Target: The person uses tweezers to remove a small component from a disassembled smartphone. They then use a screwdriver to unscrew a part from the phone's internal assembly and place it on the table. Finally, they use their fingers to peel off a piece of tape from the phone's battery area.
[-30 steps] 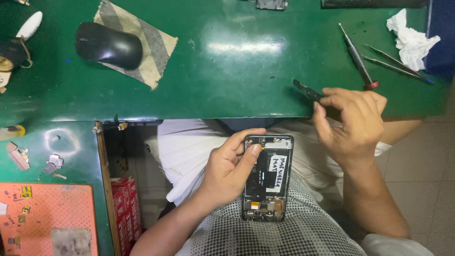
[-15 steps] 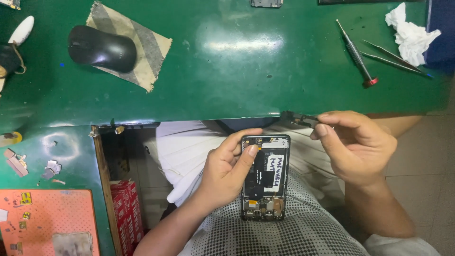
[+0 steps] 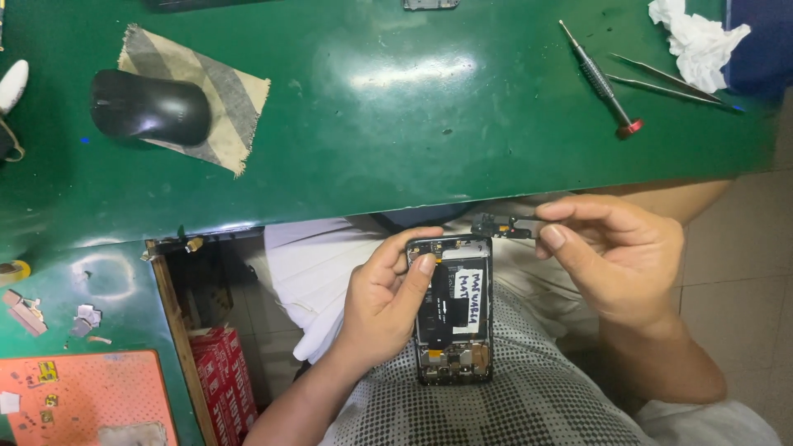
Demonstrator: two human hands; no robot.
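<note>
The left hand (image 3: 384, 301) grips an opened phone (image 3: 452, 310) over the lap, just below the near edge of the green table (image 3: 372, 140), its thumb pressed on the phone's upper left corner. The right hand (image 3: 615, 256) pinches a small dark part (image 3: 500, 226) between thumb and forefinger, just above the phone's top right corner and close to the table edge. On the table, well apart from both hands, lie a screwdriver (image 3: 599, 78), tweezers (image 3: 669, 83) and crumpled tissue (image 3: 698, 37) at the right, and a black mouse (image 3: 149, 107) on a cloth (image 3: 227, 91) at the left. An orange mat (image 3: 78, 396) lies lower left.
</note>
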